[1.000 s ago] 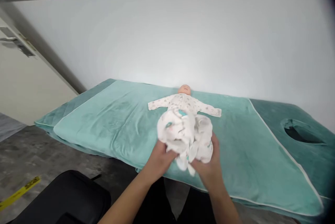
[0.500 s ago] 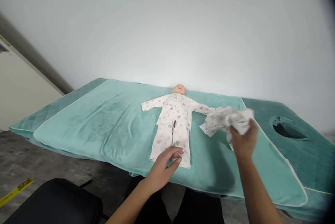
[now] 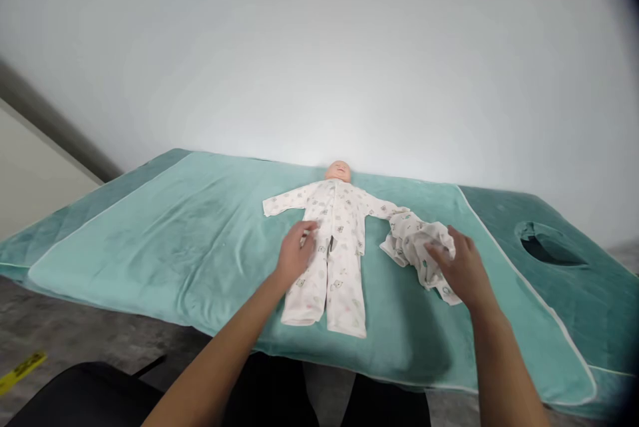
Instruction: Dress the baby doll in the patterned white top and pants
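A baby doll (image 3: 335,241) lies on its back on a teal towel (image 3: 200,241), dressed in a white printed sleepsuit, its head towards the wall. My left hand (image 3: 295,255) rests open on the doll's hip, fingers loosely spread. A crumpled white printed garment (image 3: 414,244) lies on the towel just right of the doll's arm. My right hand (image 3: 462,266) lies over the garment's near right side, fingers stretched out on the cloth and not gripping it.
The towel covers a teal massage table (image 3: 574,281) with a face hole (image 3: 549,251) at the right end. A white wall stands right behind it. A black seat (image 3: 74,394) and a strip of yellow tape (image 3: 20,368) are at the lower left.
One second ago both hands held the bundled garment over the doll. My right hand carried it to the right and laid it down; my left hand moved from the doll's legs up to its hip.
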Available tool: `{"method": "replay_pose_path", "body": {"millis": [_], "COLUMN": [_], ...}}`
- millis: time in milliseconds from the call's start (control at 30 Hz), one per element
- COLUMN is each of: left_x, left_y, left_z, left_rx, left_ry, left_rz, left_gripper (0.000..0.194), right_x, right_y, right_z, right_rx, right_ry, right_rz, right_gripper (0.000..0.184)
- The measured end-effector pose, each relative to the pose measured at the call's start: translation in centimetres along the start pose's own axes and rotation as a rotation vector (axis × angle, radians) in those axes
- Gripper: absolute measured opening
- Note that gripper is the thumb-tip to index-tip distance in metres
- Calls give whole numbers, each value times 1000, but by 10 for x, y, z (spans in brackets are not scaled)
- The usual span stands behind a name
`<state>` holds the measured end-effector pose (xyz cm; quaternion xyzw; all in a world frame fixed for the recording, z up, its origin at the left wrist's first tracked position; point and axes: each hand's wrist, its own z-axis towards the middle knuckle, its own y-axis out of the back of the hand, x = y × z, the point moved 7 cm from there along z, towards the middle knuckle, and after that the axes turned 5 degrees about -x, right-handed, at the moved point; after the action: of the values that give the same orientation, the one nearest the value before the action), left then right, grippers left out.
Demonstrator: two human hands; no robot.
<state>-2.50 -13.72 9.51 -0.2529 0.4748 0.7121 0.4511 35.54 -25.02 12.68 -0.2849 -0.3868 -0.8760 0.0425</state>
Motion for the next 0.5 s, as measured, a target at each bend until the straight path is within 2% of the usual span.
{"method": "replay_pose_path", "body": {"millis": [67,100,200,267,333,400,500], "left_x": [-1,-3,-5,4,15,24,35], "left_y": [-18,-26,-45,-52,-59,-65,-73], "left_z": [38,57,110,135,148,153,154], "left_rx": [3,12,12,1,21,66,101], "left_ry": [-33,-55,-69,-13,30,26,-7], "left_rz": [19,27,14,12,36,71,105], "left_gripper": [26,25,24,26,28,31,36], "right_x": [44,69,145,179,194,197,188], "right_y": [-2,-12,-76,-126,-174,-215,-258], "right_z": [1,2,9,23,44,65,87], "right_rx": [-56,-50,153,260,335,424,534], "right_ry": [-25,-29,23,23,-13,-26,-8], "right_rz": [174,260,454,447,304,141,9], "right_gripper": [47,42,30,22,18,18,23]}}
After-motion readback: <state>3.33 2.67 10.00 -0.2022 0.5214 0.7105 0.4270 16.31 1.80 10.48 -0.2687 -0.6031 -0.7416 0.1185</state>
